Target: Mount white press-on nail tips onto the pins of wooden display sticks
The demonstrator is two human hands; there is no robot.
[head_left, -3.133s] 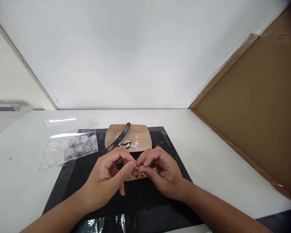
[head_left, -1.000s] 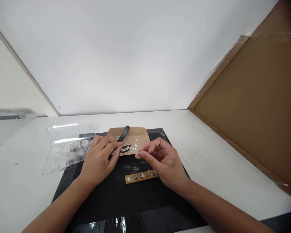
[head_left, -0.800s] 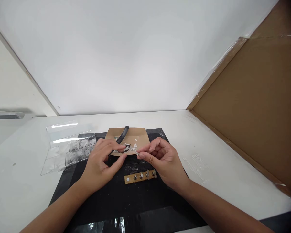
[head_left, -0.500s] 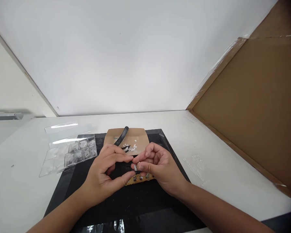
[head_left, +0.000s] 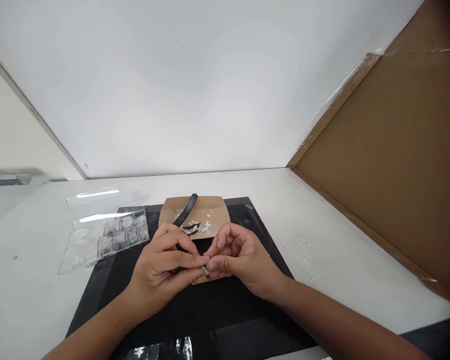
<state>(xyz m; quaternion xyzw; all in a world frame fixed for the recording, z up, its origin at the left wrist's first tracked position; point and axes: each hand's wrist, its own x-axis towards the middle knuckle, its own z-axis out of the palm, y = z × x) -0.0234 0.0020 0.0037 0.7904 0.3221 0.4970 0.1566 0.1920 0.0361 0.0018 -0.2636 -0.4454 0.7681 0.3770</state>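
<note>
My left hand [head_left: 165, 260] and my right hand [head_left: 240, 257] meet above a black mat [head_left: 187, 315]. Between their fingertips sits a small shiny piece [head_left: 205, 271], silvery or clear; its exact kind is too small to tell. Both hands are closed in a pinch, the left thumb and fingers against the piece from one side and the right thumb and fingers from the other. Under the fingers lies a yellowish strip [head_left: 206, 280], mostly hidden by my hands.
Beyond my hands, a brown cardboard tray [head_left: 217, 206] holds a black curved nail file [head_left: 186, 210] and white bits [head_left: 205, 226]. At left lies a clear compartment box [head_left: 122, 237] of nail tips. Small clear pieces [head_left: 303, 252] lie at right, near a cardboard wall [head_left: 390, 160].
My left fingers and thumb have closed together onto the small shiny piece, which has moved slightly down and left. The strip's metal knobs are now covered by my hands.
</note>
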